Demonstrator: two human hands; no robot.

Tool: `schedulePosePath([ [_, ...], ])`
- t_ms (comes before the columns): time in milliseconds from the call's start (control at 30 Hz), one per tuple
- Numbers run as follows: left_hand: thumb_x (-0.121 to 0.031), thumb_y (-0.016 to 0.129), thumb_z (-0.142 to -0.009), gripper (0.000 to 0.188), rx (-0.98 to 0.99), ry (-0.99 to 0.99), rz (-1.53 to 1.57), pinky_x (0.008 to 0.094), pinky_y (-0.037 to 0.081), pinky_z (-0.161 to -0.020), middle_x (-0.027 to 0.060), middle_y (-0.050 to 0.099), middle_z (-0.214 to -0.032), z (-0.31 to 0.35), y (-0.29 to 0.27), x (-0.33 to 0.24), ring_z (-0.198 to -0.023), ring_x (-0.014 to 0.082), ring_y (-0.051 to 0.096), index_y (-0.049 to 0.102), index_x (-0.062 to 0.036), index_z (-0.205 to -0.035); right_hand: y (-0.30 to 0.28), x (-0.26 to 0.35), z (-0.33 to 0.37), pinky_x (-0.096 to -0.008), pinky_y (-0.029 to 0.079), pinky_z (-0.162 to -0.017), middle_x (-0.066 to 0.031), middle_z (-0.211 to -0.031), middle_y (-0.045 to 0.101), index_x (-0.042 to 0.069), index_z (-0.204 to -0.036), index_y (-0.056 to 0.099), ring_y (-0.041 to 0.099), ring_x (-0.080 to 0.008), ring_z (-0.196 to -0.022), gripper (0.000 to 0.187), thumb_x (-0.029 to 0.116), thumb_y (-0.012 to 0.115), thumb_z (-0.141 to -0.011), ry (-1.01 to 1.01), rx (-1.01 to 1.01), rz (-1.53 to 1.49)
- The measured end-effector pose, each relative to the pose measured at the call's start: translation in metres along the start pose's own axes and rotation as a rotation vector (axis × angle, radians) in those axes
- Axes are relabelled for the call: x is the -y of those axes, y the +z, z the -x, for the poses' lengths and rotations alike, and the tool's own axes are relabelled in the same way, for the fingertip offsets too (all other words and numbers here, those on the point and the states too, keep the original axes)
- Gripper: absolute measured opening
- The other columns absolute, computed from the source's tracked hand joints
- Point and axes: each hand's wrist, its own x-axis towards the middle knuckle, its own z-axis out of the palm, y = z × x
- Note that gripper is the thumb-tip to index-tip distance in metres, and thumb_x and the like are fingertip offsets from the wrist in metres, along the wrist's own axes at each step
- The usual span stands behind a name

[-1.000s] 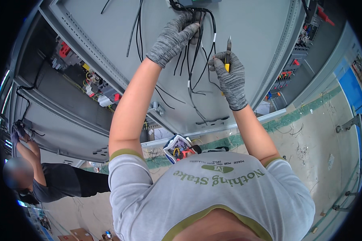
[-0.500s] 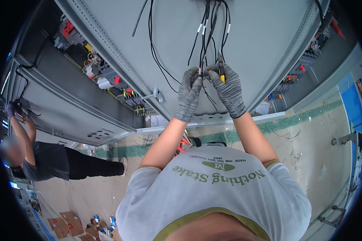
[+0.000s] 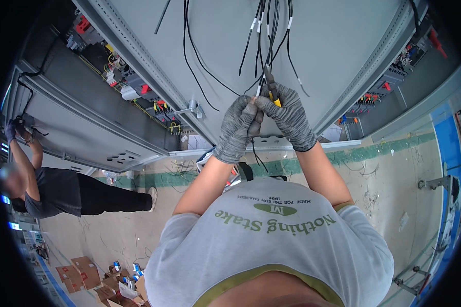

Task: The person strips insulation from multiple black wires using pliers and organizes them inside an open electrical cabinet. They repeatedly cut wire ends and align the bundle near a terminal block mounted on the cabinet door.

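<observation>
My left hand (image 3: 235, 128), in a grey knit glove, is closed with thumb and fingers pinching a black wire (image 3: 263, 82) that has a white marker sleeve (image 3: 258, 90) near the fingertips. Close against it, my gloved right hand (image 3: 291, 118) keeps yellow-handled pliers (image 3: 270, 88) in its grip, jaws pointing up and away from me. The right thumb and fingertips meet the left ones at the wire. Wire tails (image 3: 258, 157) dangle below my hands. Around them hang several more black wires (image 3: 247, 51), some with white sleeves, in front of a grey metal panel (image 3: 333, 46).
Open cabinet bays with breakers and wiring (image 3: 138, 87) flank the panel, behind perforated steel uprights (image 3: 133, 48). At the far left a person (image 3: 51, 192) works with raised hands at another cabinet. Cardboard boxes (image 3: 86, 271) lie at lower left; wire scraps litter the floor.
Both hands have come slightly nearer to me, drawing the pinched wire along. The pliers now tilt more to the left. One sleeved wire hangs apart, to the right of my hands.
</observation>
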Motion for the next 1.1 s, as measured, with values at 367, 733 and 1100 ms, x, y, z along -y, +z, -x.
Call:
schedulePosePath([
  [367, -0.027, 0.062, -0.094, 0.021, -0.247, 0.277, -0.266, 0.0201, 0.031, -0.045, -0.0004, 0.053, -0.065, 0.001, 0.018, 0.016, -0.050, 0.0050, 0.042, 0.056, -0.0070, -0.090, -0.018, 0.047, -0.055, -0.0260, 0.042, -0.055, 0.0012, -0.064, 0.055, 0.003, -0.080, 0.063, 0.048, -0.0081, -0.058, 0.026, 0.027, 0.075, -0.082, -0.078, -0.268, -0.038],
  [733, -0.030, 0.052, -0.099, 0.028, -0.264, 0.401, -0.244, 0.0264, 0.047, -0.073, 0.0040, 0.061, -0.089, -0.038, 0.003, 0.007, -0.075, 0.0108, 0.054, 0.057, -0.0028, -0.106, -0.041, 0.055, -0.063, -0.0273, 0.049, -0.063, -0.0046, -0.071, 0.063, 0.000, -0.093, 0.067, 0.057, -0.0110, -0.063, 0.024, 0.022, 0.069, -0.086, -0.339, -0.410, 0.087],
  [1100, -0.025, 0.052, -0.099, 0.028, -0.104, 0.268, -0.319, 0.0173, 0.038, -0.065, -0.0016, 0.065, -0.101, -0.088, 0.017, -0.031, -0.071, 0.0035, 0.045, 0.061, -0.0086, -0.120, -0.052, 0.052, -0.074, -0.0275, 0.050, -0.069, -0.0036, -0.075, 0.066, 0.002, -0.094, 0.069, 0.060, -0.0107, -0.070, 0.021, 0.020, 0.073, -0.083, -0.148, -0.350, 0.127],
])
